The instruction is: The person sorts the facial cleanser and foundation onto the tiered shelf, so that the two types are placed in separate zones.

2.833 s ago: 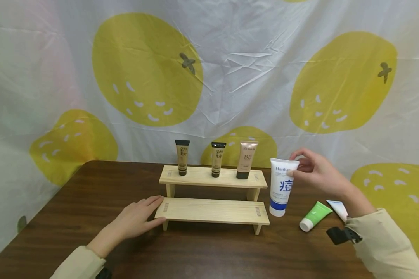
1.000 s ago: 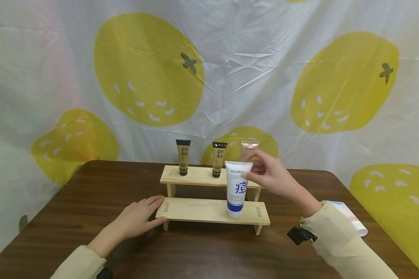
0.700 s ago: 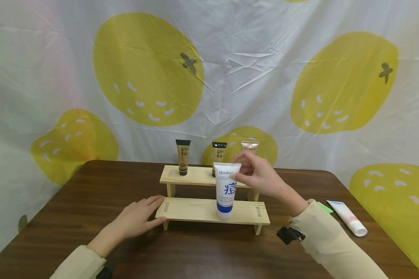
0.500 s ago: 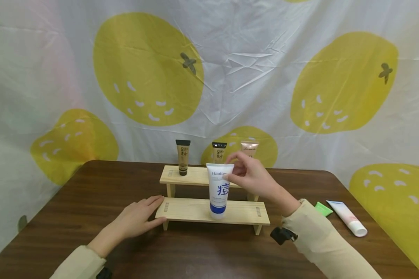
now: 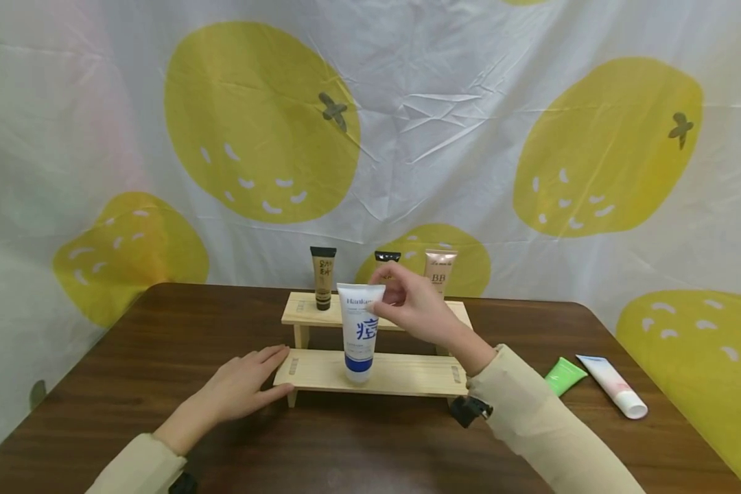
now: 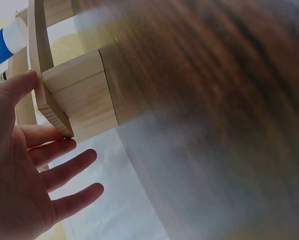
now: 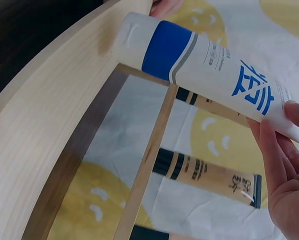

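My right hand [image 5: 416, 305] pinches a white squeeze tube [image 5: 359, 329] with blue lettering and a blue band near its top end of the tube. The tube is cap down over the lower step [image 5: 407, 374] of a wooden stand, left of its middle; the right wrist view shows its white cap [image 7: 134, 40] at the board, contact unclear. My left hand [image 5: 241, 384] rests at the lower step's left end. In the left wrist view its thumb and forefinger touch the board end [image 6: 54, 117], the other fingers spread.
On the upper step [image 5: 296, 315] stand two gold tubes with black ends, one [image 5: 323, 278] at left and one [image 5: 387, 256] partly hidden, and a pink BB tube [image 5: 440, 271]. A green tube [image 5: 565, 376] and a white-pink tube [image 5: 614, 387] lie on the table's right.
My right hand has carried the white tube leftward from beside the stand to over the lower step's left half. The left hand has stayed at the step's end.
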A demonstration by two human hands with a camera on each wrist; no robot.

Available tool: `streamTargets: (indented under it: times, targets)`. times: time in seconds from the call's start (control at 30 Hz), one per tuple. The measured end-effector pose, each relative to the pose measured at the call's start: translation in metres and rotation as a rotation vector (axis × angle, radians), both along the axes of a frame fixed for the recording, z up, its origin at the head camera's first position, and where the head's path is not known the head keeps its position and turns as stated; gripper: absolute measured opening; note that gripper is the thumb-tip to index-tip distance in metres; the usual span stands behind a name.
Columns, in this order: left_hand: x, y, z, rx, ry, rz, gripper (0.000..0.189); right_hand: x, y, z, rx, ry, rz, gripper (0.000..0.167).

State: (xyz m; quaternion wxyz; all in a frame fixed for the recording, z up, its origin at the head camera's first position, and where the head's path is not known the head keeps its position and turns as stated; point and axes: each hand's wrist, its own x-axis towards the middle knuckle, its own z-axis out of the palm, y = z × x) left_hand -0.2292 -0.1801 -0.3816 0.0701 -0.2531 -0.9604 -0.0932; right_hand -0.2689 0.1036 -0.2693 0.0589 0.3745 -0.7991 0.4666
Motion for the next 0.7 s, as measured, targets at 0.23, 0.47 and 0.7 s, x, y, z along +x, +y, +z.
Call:
streamTargets:
  times: [0.23, 0.47, 0.7]
  targets:
    - [-0.002, 0.0, -0.001, 0.001, -0.017, 0.015, 0.072, 0.0, -0.017, 0.0, -0.016, -0.015, 0.009, 0.026]
    - [-0.002, 0.001, 0.0, 0.007, -0.023, 0.015, 0.073, -0.002, -0.031, -0.004, -0.042, -0.013, 0.03, 0.024]
    - [-0.002, 0.001, 0.0, 0.01, -0.037, 0.02, 0.074, -0.004, -0.043, -0.01, -0.075, -0.03, 0.02, 0.025]
